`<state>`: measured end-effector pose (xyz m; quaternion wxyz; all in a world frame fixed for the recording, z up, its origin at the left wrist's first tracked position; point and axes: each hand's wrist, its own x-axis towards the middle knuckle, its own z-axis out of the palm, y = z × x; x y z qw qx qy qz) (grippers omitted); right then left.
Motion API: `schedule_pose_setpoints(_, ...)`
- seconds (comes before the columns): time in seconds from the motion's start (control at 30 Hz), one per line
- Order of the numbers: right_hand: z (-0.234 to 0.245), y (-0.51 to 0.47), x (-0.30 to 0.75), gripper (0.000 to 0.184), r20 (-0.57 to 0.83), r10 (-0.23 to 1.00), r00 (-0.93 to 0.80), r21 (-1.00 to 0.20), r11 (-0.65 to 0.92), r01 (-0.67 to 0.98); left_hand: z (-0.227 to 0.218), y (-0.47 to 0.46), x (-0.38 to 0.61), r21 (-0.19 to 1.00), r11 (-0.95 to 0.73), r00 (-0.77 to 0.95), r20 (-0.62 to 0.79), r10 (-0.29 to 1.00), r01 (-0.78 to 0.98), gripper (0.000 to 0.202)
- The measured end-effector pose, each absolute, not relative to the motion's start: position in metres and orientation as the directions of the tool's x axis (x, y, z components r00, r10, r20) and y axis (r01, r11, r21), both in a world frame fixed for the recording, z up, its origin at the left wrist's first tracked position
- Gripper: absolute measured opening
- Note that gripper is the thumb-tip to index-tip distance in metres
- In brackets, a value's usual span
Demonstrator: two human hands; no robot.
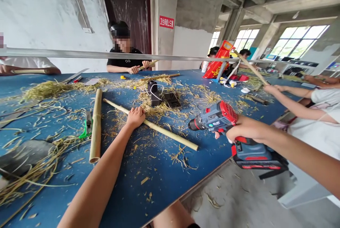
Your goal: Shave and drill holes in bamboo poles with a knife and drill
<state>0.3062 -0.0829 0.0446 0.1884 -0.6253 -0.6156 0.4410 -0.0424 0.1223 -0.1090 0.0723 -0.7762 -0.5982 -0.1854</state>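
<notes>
My left hand (136, 117) is closed round a thin peeled bamboo stick (170, 134) lying slantwise on the blue table. In my right hand (239, 128) is a cordless drill (215, 116), grey-blue with red parts, held by its grip above the table's near edge. Its chuck points left, apart from the stick's right end; whether a bit sits in it I cannot make out. Left of my left forearm lies a thicker bamboo tube (96, 127), its cut end facing me. Beside that tube rests a green utility knife (87, 125).
Shavings (44, 89) litter the blue table (124, 192). A black device with a white cable (154, 95) stands mid-table. Across from me a person (122, 49) holds a stick; at right, another person's hand (272, 89) grips a pole. A red bag (219, 61) stands farther back.
</notes>
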Motion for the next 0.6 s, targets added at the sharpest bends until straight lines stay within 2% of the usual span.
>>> schedule_pose_setpoints(0.17,0.0425,-0.0829,0.3046,0.018,-0.381,0.902,-0.204,-0.775,-0.191,0.603,-0.1102,0.1210,-0.0448,0.103,-0.283,0.226,0.375,0.899,0.954,0.018)
schedule_pose_setpoints(0.37,0.0449,-0.0834,0.3074,0.017,-0.405,0.899,-0.166,-0.718,-0.201,0.667,-0.1096,0.1218,-0.0434,0.102,-0.290,0.233,0.375,0.897,0.952,0.018)
schedule_pose_setpoints(0.6,0.0461,-0.0803,0.3104,0.015,-0.454,0.864,-0.216,-0.698,-0.195,0.689,-0.1081,0.1208,-0.0435,0.096,-0.301,0.246,0.372,0.895,0.949,0.019)
